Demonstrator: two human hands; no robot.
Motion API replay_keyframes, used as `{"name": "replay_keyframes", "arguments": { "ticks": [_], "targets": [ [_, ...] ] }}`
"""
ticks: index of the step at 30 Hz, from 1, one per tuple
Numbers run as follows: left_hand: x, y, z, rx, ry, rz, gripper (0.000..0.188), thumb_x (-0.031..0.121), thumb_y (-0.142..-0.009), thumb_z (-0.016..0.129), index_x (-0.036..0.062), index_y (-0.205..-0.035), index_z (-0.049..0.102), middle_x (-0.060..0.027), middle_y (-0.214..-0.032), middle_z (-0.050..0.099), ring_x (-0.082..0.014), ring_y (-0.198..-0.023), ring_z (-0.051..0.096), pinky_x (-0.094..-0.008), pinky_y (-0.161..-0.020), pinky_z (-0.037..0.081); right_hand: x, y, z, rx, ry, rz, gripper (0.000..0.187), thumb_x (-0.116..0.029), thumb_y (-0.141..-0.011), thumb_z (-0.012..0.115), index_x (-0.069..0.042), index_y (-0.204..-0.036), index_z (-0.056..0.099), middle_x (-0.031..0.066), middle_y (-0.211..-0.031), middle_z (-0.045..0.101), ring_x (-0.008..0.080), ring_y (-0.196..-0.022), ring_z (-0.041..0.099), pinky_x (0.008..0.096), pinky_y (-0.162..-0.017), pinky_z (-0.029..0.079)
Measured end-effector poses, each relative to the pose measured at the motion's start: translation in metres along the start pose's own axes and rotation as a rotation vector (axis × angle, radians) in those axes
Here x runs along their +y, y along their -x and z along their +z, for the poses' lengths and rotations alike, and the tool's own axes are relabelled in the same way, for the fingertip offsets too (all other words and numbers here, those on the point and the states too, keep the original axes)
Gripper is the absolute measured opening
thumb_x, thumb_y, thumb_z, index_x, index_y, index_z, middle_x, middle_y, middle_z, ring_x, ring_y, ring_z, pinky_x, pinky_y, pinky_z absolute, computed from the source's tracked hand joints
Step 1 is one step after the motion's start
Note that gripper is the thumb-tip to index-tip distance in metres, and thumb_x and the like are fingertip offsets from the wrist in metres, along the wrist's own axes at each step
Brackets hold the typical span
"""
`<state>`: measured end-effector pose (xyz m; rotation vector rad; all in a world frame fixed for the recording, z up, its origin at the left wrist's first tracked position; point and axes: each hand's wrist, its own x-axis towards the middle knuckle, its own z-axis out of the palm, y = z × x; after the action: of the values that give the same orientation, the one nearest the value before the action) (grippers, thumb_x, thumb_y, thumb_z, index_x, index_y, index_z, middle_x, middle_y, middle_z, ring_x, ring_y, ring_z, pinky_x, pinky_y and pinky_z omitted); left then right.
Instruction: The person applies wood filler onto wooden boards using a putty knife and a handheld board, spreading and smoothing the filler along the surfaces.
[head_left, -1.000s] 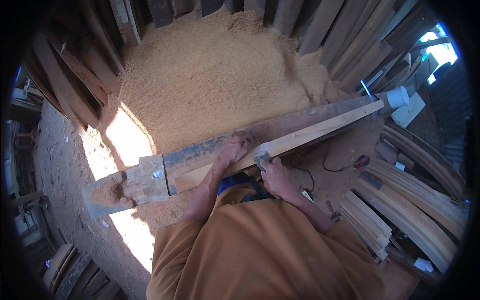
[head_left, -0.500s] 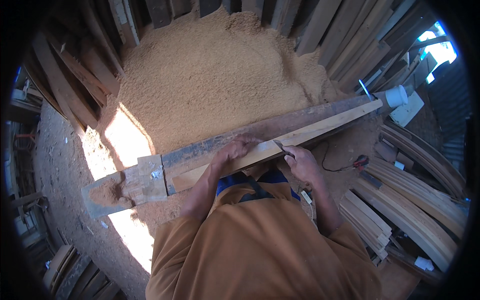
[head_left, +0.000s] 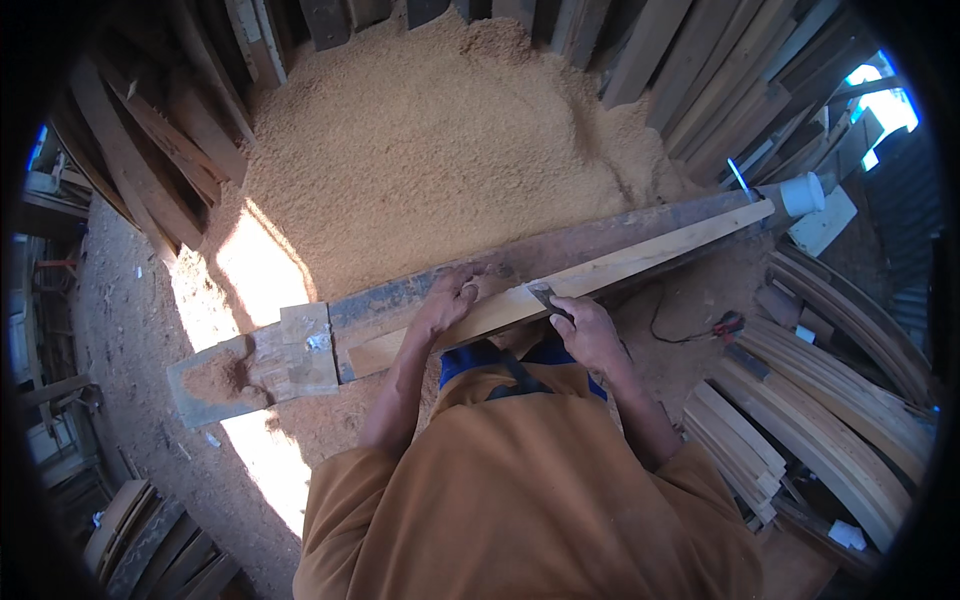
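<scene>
A long pale wooden plank (head_left: pixel 640 255) lies slantwise along a worn, dark-stained beam (head_left: pixel 390 302). My right hand (head_left: pixel 590 333) is closed round a putty knife (head_left: pixel 546 296), whose flat, dark blade meets the plank near its middle. At the blade's tip is a whitish smear on the wood. My left hand (head_left: pixel 447 300) rests at the plank's far edge, thumb and fingers apart, with the fingertips over the beam; their undersides are hidden.
A large sawdust heap (head_left: pixel 430 150) spreads beyond the beam. Leaning boards (head_left: pixel 690 70) line the back. A white bucket (head_left: pixel 801 194) stands by the beam's far right end. Stacked planks (head_left: pixel 820 410) and a red-and-black tool (head_left: pixel 728 324) with a cord lie at right.
My right hand and the putty knife have shifted left along the plank, and the blade is turned flatter. My left hand has slid a little left, its fingers more spread.
</scene>
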<state>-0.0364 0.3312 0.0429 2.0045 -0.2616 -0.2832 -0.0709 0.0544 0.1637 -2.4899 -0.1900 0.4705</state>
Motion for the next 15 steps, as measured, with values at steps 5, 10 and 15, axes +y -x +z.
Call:
{"name": "replay_keyframes", "arguments": {
  "ticks": [5,10,15],
  "targets": [
    [0.010,0.008,-0.005,-0.061,0.166,-0.083,0.055,0.022,-0.096,0.044,0.0044,-0.148,0.044,-0.0156,-0.119,0.069,-0.0305,-0.108,0.066,-0.0402,-0.099,0.050,-0.029,0.000,0.024,-0.055,0.134,0.109,0.040,-0.023,-0.095,0.061,-0.007,-0.132,0.061,0.0237,-0.112,0.056,0.0444,-0.096,0.065,0.0529,-0.086,0.053],
    [0.019,0.003,-0.003,-0.054,0.134,-0.095,0.052,0.029,-0.102,0.047,0.0056,-0.149,0.040,-0.0153,-0.117,0.071,-0.0389,-0.116,0.063,-0.0452,-0.103,0.047,-0.033,-0.002,0.044,-0.078,0.203,0.162,0.040,-0.023,-0.094,0.062,-0.007,-0.130,0.060,0.0253,-0.112,0.056,0.0448,-0.096,0.066,0.0542,-0.084,0.054],
    [0.005,0.005,-0.001,-0.034,0.071,-0.043,0.061,0.044,-0.106,0.041,0.0036,-0.152,0.037,-0.0164,-0.115,0.070,-0.0304,-0.104,0.068,-0.0419,-0.096,0.051,-0.044,0.008,0.024,-0.242,0.233,0.182,0.041,-0.020,-0.092,0.064,-0.005,-0.130,0.061,0.0271,-0.110,0.057,0.0466,-0.100,0.063,0.0536,-0.086,0.052]
  ]
}}
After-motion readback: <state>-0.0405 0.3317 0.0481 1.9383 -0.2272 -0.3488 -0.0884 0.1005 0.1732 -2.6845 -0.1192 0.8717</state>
